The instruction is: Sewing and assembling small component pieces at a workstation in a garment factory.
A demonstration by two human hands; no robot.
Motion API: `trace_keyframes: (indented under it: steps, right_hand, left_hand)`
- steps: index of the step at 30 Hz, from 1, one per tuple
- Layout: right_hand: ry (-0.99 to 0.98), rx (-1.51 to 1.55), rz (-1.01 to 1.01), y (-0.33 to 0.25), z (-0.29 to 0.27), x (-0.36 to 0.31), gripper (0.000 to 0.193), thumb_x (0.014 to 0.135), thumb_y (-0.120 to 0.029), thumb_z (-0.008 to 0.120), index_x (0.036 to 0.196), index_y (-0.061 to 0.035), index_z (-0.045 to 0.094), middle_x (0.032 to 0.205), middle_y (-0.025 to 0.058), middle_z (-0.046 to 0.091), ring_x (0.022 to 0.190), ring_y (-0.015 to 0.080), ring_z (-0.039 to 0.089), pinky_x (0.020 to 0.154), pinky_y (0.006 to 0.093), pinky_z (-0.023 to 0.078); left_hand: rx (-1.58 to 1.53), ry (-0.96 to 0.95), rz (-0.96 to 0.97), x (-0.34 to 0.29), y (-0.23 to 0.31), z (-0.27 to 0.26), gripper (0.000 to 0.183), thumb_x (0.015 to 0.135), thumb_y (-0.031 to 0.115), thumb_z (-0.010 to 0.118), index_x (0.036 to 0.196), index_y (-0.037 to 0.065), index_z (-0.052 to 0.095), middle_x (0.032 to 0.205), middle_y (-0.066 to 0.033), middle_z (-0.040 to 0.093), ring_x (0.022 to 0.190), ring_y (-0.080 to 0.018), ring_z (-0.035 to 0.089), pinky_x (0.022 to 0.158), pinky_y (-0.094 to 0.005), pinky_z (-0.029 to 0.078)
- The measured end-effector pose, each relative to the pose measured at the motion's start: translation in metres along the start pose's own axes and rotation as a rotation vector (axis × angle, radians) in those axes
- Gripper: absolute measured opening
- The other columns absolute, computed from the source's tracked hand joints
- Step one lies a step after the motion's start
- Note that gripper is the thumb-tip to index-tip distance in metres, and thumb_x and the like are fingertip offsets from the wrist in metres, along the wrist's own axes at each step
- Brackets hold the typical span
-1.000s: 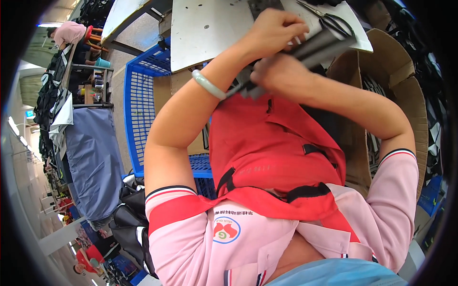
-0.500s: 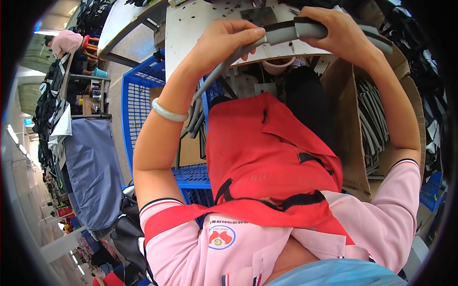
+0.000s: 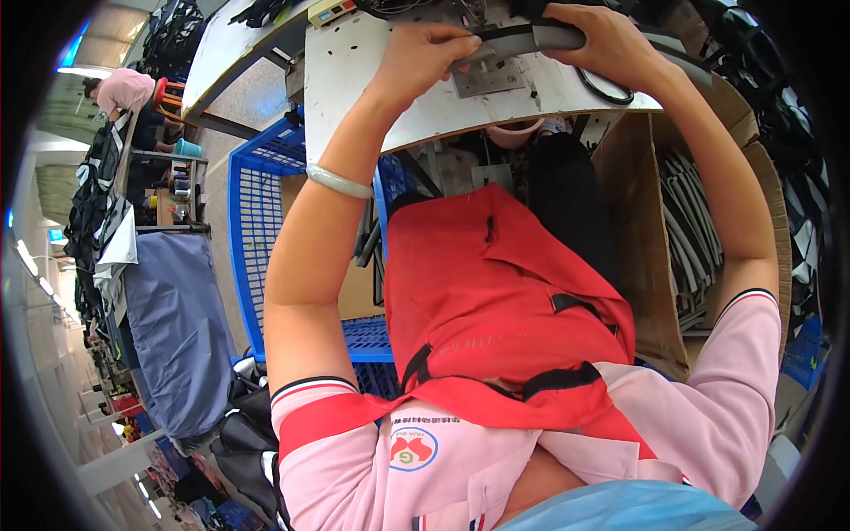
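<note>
Head view: with my left fingers (image 3: 459, 44) pinching the grey strip (image 3: 513, 44) and right fingers (image 3: 569, 12) gripping it, I should hold the span between untwisted above the tabletop (image 3: 372, 102).

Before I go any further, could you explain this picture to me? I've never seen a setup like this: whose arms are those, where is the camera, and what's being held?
There is no machine arm here: these are a person's own bare arms. A wide fisheye camera on their head looks down, so straight edges bend near the rim, and picture left is the person's left.

The left hand and right hand hold a curved grey-and-black strip over a white table. On that table you can see a metal plate and small dark specks. Below, a red apron covers the lap, with a blue crate to its left and a cardboard box of similar strips to its right.
</note>
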State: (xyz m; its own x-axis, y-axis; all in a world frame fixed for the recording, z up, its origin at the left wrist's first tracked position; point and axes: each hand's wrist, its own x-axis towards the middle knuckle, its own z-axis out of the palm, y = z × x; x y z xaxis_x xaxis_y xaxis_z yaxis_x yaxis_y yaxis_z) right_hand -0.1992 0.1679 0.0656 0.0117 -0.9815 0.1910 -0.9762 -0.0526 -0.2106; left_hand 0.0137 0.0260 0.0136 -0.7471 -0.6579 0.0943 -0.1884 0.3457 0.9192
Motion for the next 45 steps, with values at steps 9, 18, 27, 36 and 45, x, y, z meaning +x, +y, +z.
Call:
trace_keyframes:
  steps: [9, 18, 27, 36, 45]
  right_hand:
    - [0.056, 0.007, 0.005, 0.018, 0.006, 0.008, 0.041, 0.077, -0.035, 0.073, 0.100, -0.0022, 0.063, 0.090, 0.0197, 0.066, 0.086, 0.0369, 0.065, 0.073, 0.0440, 0.050]
    - [0.173, 0.021, 0.072, 0.031, 0.012, 0.010, 0.045, 0.077, -0.032, 0.072, 0.105, 0.0013, 0.062, 0.086, 0.0247, 0.065, 0.083, 0.0403, 0.064, 0.071, 0.0447, 0.050]
    - [0.407, -0.159, -0.798, -0.108, 0.131, -0.051, 0.014, 0.076, -0.014, 0.061, 0.088, -0.0061, 0.063, 0.077, 0.0069, 0.064, 0.081, 0.0282, 0.063, 0.076, 0.0404, 0.051]
    - [0.087, -0.022, -0.330, -0.021, 0.050, -0.042, 0.039, 0.070, -0.012, 0.073, 0.106, -0.0018, 0.058, 0.089, 0.0180, 0.065, 0.089, 0.0379, 0.062, 0.078, 0.0427, 0.049]
    - [0.084, 0.198, 0.090, 0.012, 0.010, -0.044, 0.064, 0.075, -0.018, 0.078, 0.129, 0.0025, 0.051, 0.112, 0.0206, 0.062, 0.104, 0.0258, 0.060, 0.092, 0.0323, 0.045]
  left_hand:
    - [-0.022, -0.061, 0.012, 0.022, -0.003, -0.002, 0.024, 0.089, 0.020, 0.068, 0.101, 0.000, 0.072, 0.075, -0.0040, 0.066, 0.063, -0.0069, 0.052, 0.058, -0.0207, 0.041]
    - [-0.227, 0.167, -0.045, 0.028, -0.027, -0.015, 0.016, 0.089, 0.011, 0.063, 0.089, -0.001, 0.072, 0.071, -0.0045, 0.066, 0.058, -0.0102, 0.056, 0.054, -0.0254, 0.043]
    - [0.170, -0.077, 0.163, -0.020, 0.010, 0.054, 0.030, 0.082, 0.030, 0.068, 0.090, 0.001, 0.073, 0.074, -0.0136, 0.070, 0.064, -0.0180, 0.064, 0.065, -0.0334, 0.051]
    - [0.034, -0.286, -0.270, -0.080, -0.051, -0.003, 0.033, 0.093, 0.029, 0.064, 0.103, -0.001, 0.071, 0.088, -0.0023, 0.068, 0.075, -0.0087, 0.059, 0.070, -0.0235, 0.048]
    - [-0.072, -0.127, -0.022, -0.059, 0.025, -0.013, 0.029, 0.091, 0.024, 0.068, 0.108, 0.001, 0.070, 0.077, -0.0003, 0.065, 0.065, -0.0054, 0.055, 0.060, -0.0196, 0.044]
